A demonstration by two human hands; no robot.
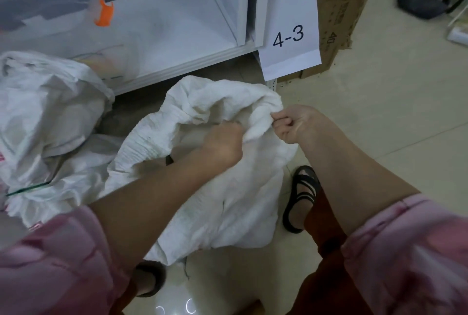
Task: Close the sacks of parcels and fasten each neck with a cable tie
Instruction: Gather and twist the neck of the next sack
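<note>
A white woven sack (243, 203) stands on the floor between my feet, its mouth open and its rim crumpled. My right hand (291, 122) pinches the sack's rim at the right side, fingers curled round a fold of fabric. My left hand (222, 142) grips the rim at the mouth's near edge, its fingers tucked into the cloth. A small dark item shows inside the mouth just below my left wrist. A second white sack (48, 117) lies slumped at the left, its top loose. No cable tie is visible.
A white metal shelf (177, 36) runs along the back with a clear plastic bin (58, 15) bearing an orange clip. A paper label "4-3" (288, 36) hangs from the shelf post. Cardboard boxes (336, 15) stand behind it. My sandalled foot (301, 195) is right of the sack.
</note>
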